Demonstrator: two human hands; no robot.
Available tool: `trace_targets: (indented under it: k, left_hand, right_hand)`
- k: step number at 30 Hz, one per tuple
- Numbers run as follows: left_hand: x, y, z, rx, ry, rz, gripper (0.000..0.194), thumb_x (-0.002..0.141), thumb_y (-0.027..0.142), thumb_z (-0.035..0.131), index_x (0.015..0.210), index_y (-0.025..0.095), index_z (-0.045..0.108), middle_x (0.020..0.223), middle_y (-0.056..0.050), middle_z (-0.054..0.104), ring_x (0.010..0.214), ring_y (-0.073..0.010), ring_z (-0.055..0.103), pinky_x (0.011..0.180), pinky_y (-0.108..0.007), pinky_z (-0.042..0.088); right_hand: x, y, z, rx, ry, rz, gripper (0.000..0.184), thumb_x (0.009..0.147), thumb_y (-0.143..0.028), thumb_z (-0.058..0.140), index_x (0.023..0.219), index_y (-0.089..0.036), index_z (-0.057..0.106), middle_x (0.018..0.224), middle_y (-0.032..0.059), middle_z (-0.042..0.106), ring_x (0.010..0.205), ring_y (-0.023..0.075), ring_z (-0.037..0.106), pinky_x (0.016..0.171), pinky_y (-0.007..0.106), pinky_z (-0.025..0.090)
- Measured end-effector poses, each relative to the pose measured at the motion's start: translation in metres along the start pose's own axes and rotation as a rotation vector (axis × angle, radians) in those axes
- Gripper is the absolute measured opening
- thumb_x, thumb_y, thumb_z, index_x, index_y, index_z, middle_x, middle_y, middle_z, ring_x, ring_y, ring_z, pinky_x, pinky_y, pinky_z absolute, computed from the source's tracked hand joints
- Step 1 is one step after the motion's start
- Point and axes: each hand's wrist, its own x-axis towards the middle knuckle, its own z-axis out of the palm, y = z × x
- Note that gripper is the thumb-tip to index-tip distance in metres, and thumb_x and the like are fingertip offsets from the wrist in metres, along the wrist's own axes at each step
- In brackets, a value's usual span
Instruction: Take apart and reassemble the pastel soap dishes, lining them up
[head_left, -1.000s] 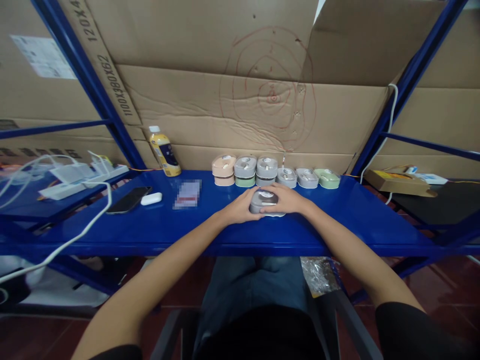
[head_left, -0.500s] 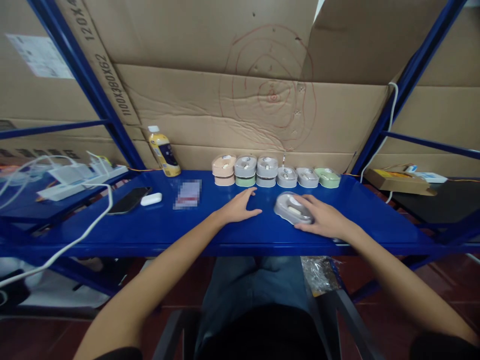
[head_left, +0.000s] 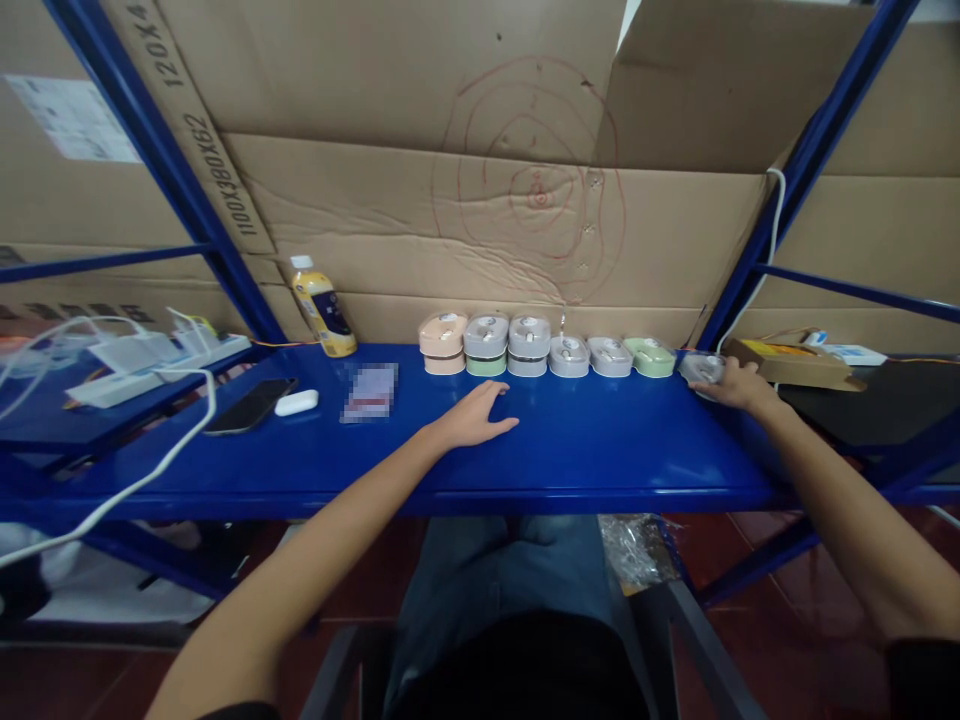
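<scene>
My right hand is closed on a grey lidded case with a clear top, at the right end of a row of similar cases. Left of it in that row are a single green case, a grey case and another grey case. Further left, stacked in twos, are grey cases, a grey case on a green one, and peach cases. My left hand rests on the blue table in front of the stacks, fingers apart, holding nothing.
On the left are a yellow drink bottle, a blurred card, a white earbud case, a black phone and a power strip with cables. An open cardboard box lies at right. Cardboard walls the back.
My right hand has carried the grey case from the table's middle to the right end of the row, beside the green case. My left hand stays in place.
</scene>
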Motion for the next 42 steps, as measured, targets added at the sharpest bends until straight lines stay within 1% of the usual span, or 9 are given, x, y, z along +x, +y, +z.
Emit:
trace_targets:
  k: [7, 15, 18, 22, 26, 33, 36, 39, 42]
  left_hand:
    - [0.000, 0.002, -0.003, 0.009, -0.007, 0.017, 0.063, 0.090, 0.059, 0.064, 0.135, 0.015, 0.057, 0.138, -0.020, 0.061, 0.130, -0.0377, 0.061, 0.114, -0.055, 0.048]
    - [0.000, 0.002, -0.004, -0.002, 0.003, 0.025, 0.058, 0.089, 0.059, 0.065, 0.130, 0.019, 0.060, 0.135, -0.016, 0.063, 0.127, -0.0359, 0.062, 0.113, -0.053, 0.049]
    - [0.001, 0.001, -0.003, -0.003, 0.009, 0.022, 0.058, 0.088, 0.059, 0.065, 0.129, 0.018, 0.061, 0.134, -0.017, 0.063, 0.126, -0.0363, 0.062, 0.112, -0.054, 0.049]
    - [0.001, 0.001, -0.003, -0.002, 0.004, 0.030, 0.056, 0.089, 0.059, 0.064, 0.127, 0.018, 0.062, 0.132, -0.017, 0.063, 0.127, -0.0366, 0.062, 0.113, -0.055, 0.048]
    - [0.000, 0.004, -0.006, 0.003, -0.023, 0.026, 0.056, 0.090, 0.061, 0.062, 0.126, 0.018, 0.062, 0.133, -0.017, 0.062, 0.128, -0.0367, 0.061, 0.114, -0.054, 0.048]
    - [0.002, 0.000, -0.001, 0.000, -0.008, 0.039, 0.053, 0.090, 0.059, 0.064, 0.124, 0.018, 0.062, 0.132, -0.016, 0.062, 0.128, -0.0353, 0.061, 0.115, -0.052, 0.047]
    - [0.002, -0.001, 0.000, -0.016, 0.006, 0.026, 0.057, 0.089, 0.056, 0.068, 0.130, 0.018, 0.060, 0.134, -0.017, 0.063, 0.130, -0.0365, 0.060, 0.114, -0.054, 0.047]
    - [0.001, 0.000, -0.001, -0.088, 0.028, -0.004, 0.078, 0.082, 0.060, 0.078, 0.141, 0.017, 0.053, 0.143, -0.020, 0.059, 0.133, -0.0377, 0.059, 0.115, -0.055, 0.047]
    - [0.001, 0.000, -0.002, -0.222, 0.058, -0.028, 0.108, 0.067, 0.063, 0.090, 0.152, 0.017, 0.043, 0.150, -0.023, 0.055, 0.137, -0.0396, 0.057, 0.117, -0.057, 0.045]
  right_hand:
    - [0.038, -0.029, 0.026, 0.136, -0.171, 0.014, 0.094, 0.087, -0.060, 0.070, 0.157, -0.009, 0.035, 0.153, 0.0371, 0.040, 0.141, 0.0457, 0.050, 0.106, 0.046, 0.045]
    - [0.025, -0.044, 0.020, 0.073, 0.049, -0.107, 0.093, 0.083, -0.037, 0.073, 0.158, -0.002, 0.030, 0.164, 0.0388, 0.022, 0.151, 0.0462, 0.037, 0.118, 0.049, 0.037]
    - [0.007, -0.087, 0.005, 0.056, 0.169, -0.378, 0.076, 0.086, -0.029, 0.067, 0.153, -0.004, 0.042, 0.167, 0.0334, 0.025, 0.155, 0.0430, 0.032, 0.122, 0.051, 0.033]
    - [-0.024, -0.168, 0.006, 0.123, 0.050, -0.793, 0.079, 0.086, -0.033, 0.066, 0.156, -0.006, 0.041, 0.168, 0.0271, 0.031, 0.157, 0.0406, 0.032, 0.127, 0.052, 0.031]
    - [-0.053, -0.225, 0.019, 0.110, -0.078, -0.857, 0.082, 0.086, -0.038, 0.068, 0.157, -0.008, 0.039, 0.169, 0.0274, 0.032, 0.158, 0.0445, 0.030, 0.127, 0.060, 0.028]
    - [-0.113, -0.211, -0.001, 0.185, 0.009, -0.849, 0.059, 0.090, -0.052, 0.066, 0.133, -0.013, 0.059, 0.144, 0.0261, 0.058, 0.139, 0.0476, 0.051, 0.114, 0.064, 0.043]
    - [-0.130, -0.208, -0.018, 0.229, 0.033, -0.648, 0.073, 0.086, -0.072, 0.065, 0.130, -0.014, 0.060, 0.136, 0.0276, 0.060, 0.127, 0.0497, 0.058, 0.101, 0.065, 0.051]
    - [-0.130, -0.218, -0.026, 0.181, -0.124, -0.482, 0.088, 0.080, -0.074, 0.069, 0.138, -0.011, 0.055, 0.133, 0.0303, 0.061, 0.118, 0.0503, 0.065, 0.093, 0.063, 0.055]
    - [-0.124, -0.230, -0.026, 0.247, -0.288, -0.712, 0.089, 0.077, -0.062, 0.076, 0.146, -0.012, 0.051, 0.137, 0.0268, 0.062, 0.121, 0.0461, 0.066, 0.098, 0.059, 0.055]
